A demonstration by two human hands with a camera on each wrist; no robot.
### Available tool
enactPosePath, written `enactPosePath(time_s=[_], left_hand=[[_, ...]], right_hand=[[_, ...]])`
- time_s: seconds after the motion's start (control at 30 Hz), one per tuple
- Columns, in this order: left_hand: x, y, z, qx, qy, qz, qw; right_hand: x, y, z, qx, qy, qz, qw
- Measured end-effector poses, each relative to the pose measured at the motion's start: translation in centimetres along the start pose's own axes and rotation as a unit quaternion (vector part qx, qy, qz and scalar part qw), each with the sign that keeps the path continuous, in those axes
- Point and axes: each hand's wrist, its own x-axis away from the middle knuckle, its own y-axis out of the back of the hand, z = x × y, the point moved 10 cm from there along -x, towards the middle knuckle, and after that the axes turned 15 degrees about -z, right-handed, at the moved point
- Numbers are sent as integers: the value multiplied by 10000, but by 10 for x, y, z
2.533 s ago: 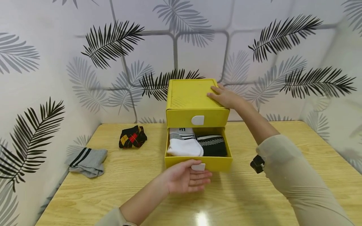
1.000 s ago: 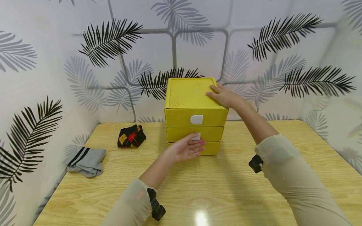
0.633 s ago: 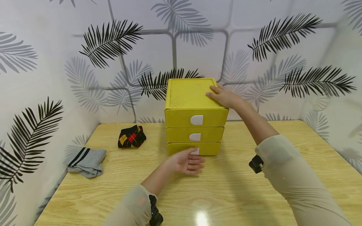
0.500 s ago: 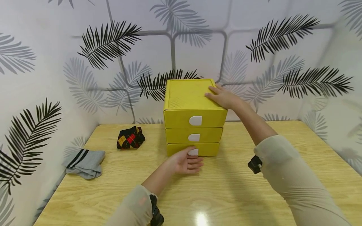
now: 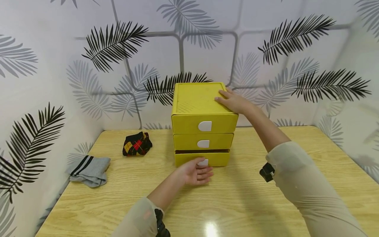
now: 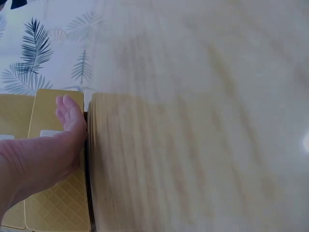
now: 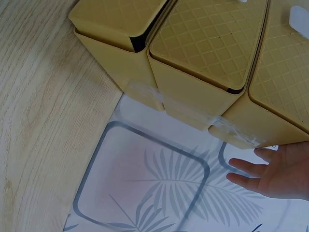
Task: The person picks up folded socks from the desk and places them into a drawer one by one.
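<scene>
A yellow cabinet with three stacked drawers (image 5: 204, 124) stands at the back of the wooden table. Its bottom drawer (image 5: 219, 159) is pulled out a little, with a dark gap along its upper edge. My left hand (image 5: 193, 172) has its thumb hooked at the white pull tab (image 5: 204, 162) of that drawer, the fingers extended below it. In the left wrist view, this hand (image 6: 53, 150) lies against the drawer fronts. My right hand (image 5: 235, 101) rests with spread fingers on the cabinet's top right edge. The middle drawer (image 5: 220, 141) and top drawer are closed, their contents hidden.
Left of the cabinet lies a folded argyle sock bundle (image 5: 137, 144) in black, red and yellow. A grey sock bundle (image 5: 89, 171) with two black stripes is near the table's left edge. A leaf-patterned wall covering (image 5: 207, 49) rises behind.
The middle drawer, holding white and black socks, was pushed in. My left hand then moved down to the bottom drawer's tab and drew that drawer out slightly. The right hand stayed on top.
</scene>
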Motion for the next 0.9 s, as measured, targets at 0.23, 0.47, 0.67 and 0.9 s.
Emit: enactPosePath(time_s=[0.23,0.47,0.67,0.9], left_hand=[[12,2,12,23,80,-16,10000],[27,2,23,1,50,-31,10000],[39,1,33,-85,133,73,9998],[47,2,45,-80,229,122,9996]], right_hand=[[-1,0,0,10,-3,25,10000],[-2,0,-1,-5,2,45,10000],[-2,1,-1,-14,9,23,10000],[-1,0,-2,22,-18,48,10000]])
